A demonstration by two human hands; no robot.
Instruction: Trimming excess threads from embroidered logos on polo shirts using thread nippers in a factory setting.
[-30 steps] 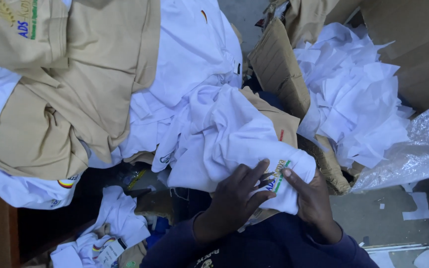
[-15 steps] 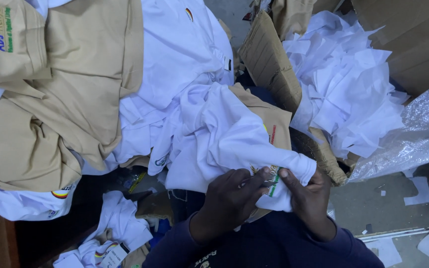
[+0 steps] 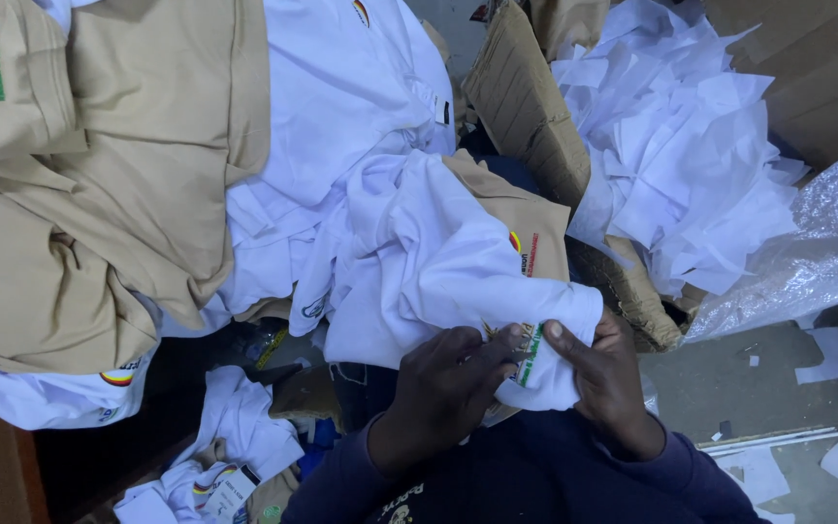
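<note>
In the head view, the white shirt [image 3: 438, 262] lies draped over the heap of garments with its near end bunched at the person's lap, and it looks light, soft and limp, likely to sag wherever it is not supported, so the firmest hold seems to be on the printed patch [image 3: 528, 355], where the cloth is doubled. The left hand [image 3: 448, 388] and the right hand [image 3: 605, 374] are both closed on that bunched end, fingers curled and thumbs pinching the fabric beside the patch. I count two hands on one shirt, at least two tan garments [image 3: 138, 165], one cardboard box [image 3: 535, 126] full of white paper scraps [image 3: 691, 155], and one clear plastic sheet [image 3: 807, 252] at the right edge.
</note>
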